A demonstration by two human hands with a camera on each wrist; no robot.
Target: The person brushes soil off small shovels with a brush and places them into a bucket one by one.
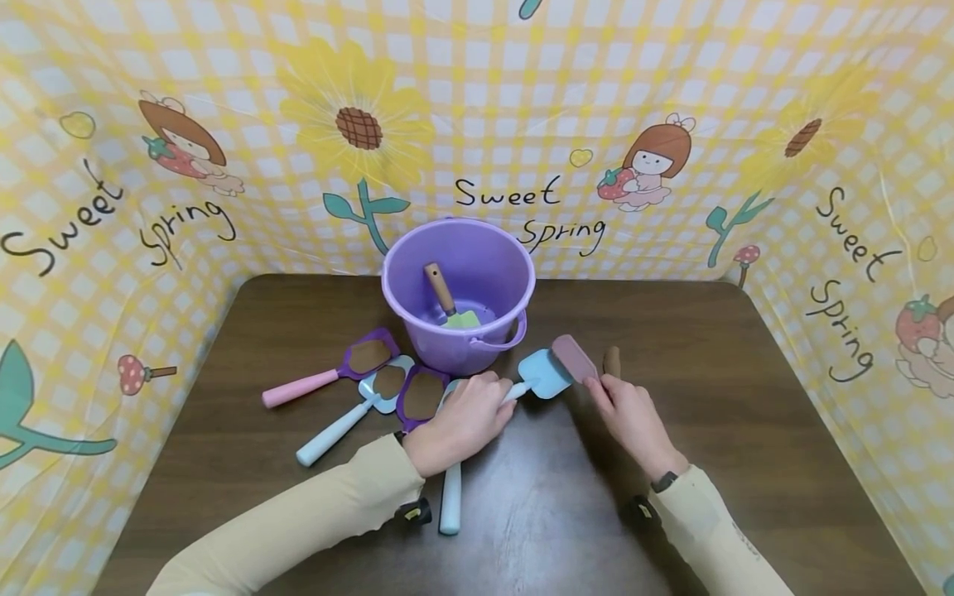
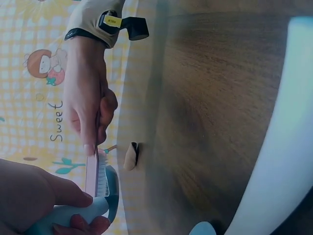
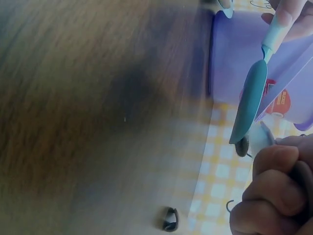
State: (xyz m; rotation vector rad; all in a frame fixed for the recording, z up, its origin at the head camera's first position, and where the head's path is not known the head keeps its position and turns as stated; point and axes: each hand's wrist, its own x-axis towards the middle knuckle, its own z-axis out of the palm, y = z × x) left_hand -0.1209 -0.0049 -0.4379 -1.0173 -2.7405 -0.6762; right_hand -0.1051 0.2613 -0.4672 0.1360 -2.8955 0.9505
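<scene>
In the head view my left hand [image 1: 469, 418] grips the handle of a small light blue shovel [image 1: 546, 374], its blade raised and pointing right. My right hand [image 1: 633, 418] holds a pink brush [image 1: 574, 356] at the blade's far edge. The left wrist view shows the brush's white bristles [image 2: 102, 178] against the shovel blade [image 2: 113, 191]. Beyond my right hand lies a small brown curved piece [image 1: 613, 362], its kind unclear. Near my left hand is a purple-headed tool [image 1: 421, 393]. Another light blue handle [image 1: 450, 501] lies below my left wrist, its head mostly hidden.
A purple bucket [image 1: 458, 343] stands at the table's back, holding a small green shovel with a wooden handle [image 1: 440, 288]. On its left lie a pink-handled tool [image 1: 301, 389] and a light blue-handled one [image 1: 334, 432], both brown in the middle of their heads. Patterned cloth [image 1: 477, 124] encloses the table.
</scene>
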